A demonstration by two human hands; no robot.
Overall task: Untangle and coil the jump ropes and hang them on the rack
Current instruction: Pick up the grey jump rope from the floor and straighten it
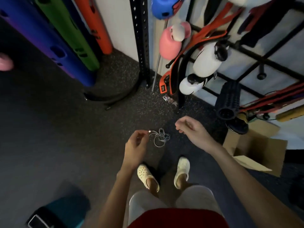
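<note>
My left hand (136, 145) pinches one end of the tangled jump rope (160, 137), whose knotted loops dangle just beside my fingers. My right hand (190, 129) hovers loosely curled, holding nothing I can see. I judge untangling barely begun: next, tease loops apart, well before the rack (261, 60) beyond.
</note>
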